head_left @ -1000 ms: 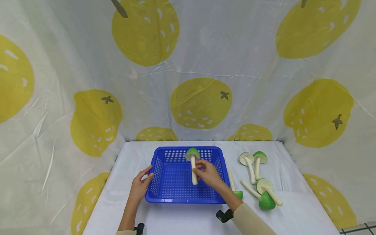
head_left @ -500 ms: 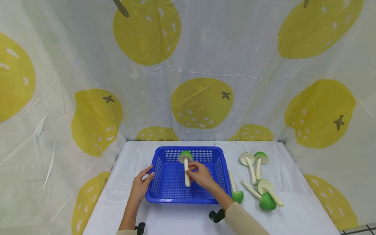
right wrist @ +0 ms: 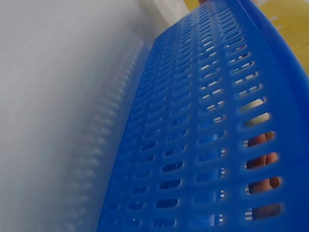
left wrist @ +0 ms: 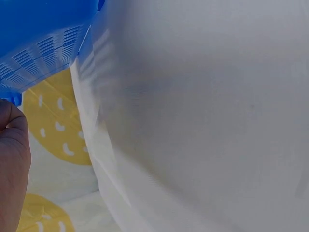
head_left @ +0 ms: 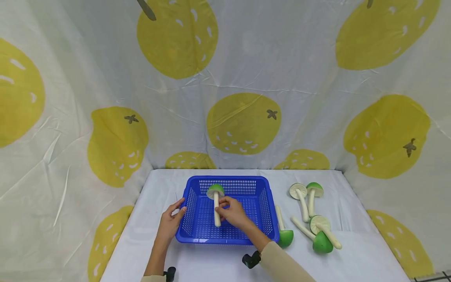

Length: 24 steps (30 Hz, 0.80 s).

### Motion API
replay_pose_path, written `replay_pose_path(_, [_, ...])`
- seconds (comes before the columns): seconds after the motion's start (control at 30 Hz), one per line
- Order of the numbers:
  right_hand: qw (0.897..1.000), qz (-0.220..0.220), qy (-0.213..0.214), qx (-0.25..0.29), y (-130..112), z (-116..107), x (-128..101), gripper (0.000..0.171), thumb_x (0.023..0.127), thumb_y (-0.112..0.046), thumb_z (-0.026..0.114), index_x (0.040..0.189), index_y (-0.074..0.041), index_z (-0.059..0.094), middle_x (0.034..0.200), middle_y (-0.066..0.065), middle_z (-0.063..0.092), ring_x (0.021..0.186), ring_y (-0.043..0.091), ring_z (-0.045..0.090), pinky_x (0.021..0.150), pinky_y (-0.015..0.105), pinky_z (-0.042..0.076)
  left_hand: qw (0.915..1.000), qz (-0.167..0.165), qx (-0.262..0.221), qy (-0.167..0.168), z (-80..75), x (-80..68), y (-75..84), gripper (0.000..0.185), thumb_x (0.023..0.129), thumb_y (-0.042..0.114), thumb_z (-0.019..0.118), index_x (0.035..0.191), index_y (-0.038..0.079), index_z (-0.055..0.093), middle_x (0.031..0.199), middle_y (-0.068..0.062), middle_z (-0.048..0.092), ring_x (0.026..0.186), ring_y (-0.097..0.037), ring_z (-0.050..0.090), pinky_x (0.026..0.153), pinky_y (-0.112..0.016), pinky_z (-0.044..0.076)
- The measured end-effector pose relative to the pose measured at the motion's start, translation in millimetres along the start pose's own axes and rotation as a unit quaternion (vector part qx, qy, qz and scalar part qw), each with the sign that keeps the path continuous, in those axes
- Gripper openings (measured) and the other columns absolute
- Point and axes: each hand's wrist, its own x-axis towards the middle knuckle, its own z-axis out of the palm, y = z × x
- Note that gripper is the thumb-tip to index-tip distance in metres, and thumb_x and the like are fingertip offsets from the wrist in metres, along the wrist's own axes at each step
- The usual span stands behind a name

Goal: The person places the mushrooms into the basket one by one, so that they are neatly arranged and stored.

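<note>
A toy mushroom (head_left: pixel 216 209) with a green cap and a long pale stem is pinched by the stem between the thumb and fingers of my right hand (head_left: pixel 233 214). It is over the inside of a blue slotted plastic basket (head_left: pixel 225 241), cap toward the far wall. My left hand (head_left: pixel 168 226) holds the basket's left rim, thumb and forefinger at the edge. In the left wrist view that hand (left wrist: pixel 13 169) is at the basket's rim, partly cut off. The right wrist view shows the basket's outer wall (right wrist: pixel 188 111), with fingers (right wrist: pixel 262 161) glimpsed through its slots.
Right of the basket, a green-capped mushroom (head_left: pixel 285 238) lies close to its wall. Several more mushrooms (head_left: pixel 322 243) lie farther right on the white cloth-covered table (head_left: pixel 359 250). A lemon-print curtain (head_left: pixel 243 123) rises behind and at both sides.
My right hand has carried the mushroom leftward over the basket and slightly nearer to me. My left hand has stayed at the left rim.
</note>
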Motion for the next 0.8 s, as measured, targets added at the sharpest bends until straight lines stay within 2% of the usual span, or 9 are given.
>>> replay_pose_path(0.3, [1.000,-0.001,-0.001,-0.013,-1.4,14.1,7.2,0.028,0.095,-0.011,0.073,0.118,0.004,0.065,0.097,0.013,0.069,0.068,0.020,0.069,0.068,0.052,0.062,1.0000,0.006,0.006,0.004,0.6,-1.5,0.4,0.048,0.101,0.032,0.068,0.145,0.014,0.061,0.128,-0.019,0.059,0.102,-0.035,0.075,0.074,-0.031,0.062])
replay_pose_path(0.67, [1.000,0.012,-0.009,-0.020,2.0,24.6,13.0,0.028,0.095,-0.010,0.072,0.118,0.004,0.064,0.098,0.012,0.069,0.065,0.017,0.069,0.068,0.046,0.063,0.9999,0.009,0.002,0.007,0.8,-1.2,-0.9,0.049,0.100,0.032,0.068,0.145,0.013,0.060,0.129,-0.019,0.059,0.104,-0.036,0.075,0.074,-0.031,0.062])
replay_pose_path(0.8, [1.000,0.014,-0.007,-0.014,2.3,28.4,15.3,0.026,0.094,-0.008,0.072,0.115,0.005,0.064,0.097,0.013,0.068,0.066,0.018,0.068,0.064,0.041,0.062,0.9999,0.006,0.004,0.010,1.8,-0.2,-1.6,0.049,0.100,0.032,0.069,0.145,0.015,0.061,0.128,-0.018,0.060,0.102,-0.035,0.075,0.073,-0.032,0.062])
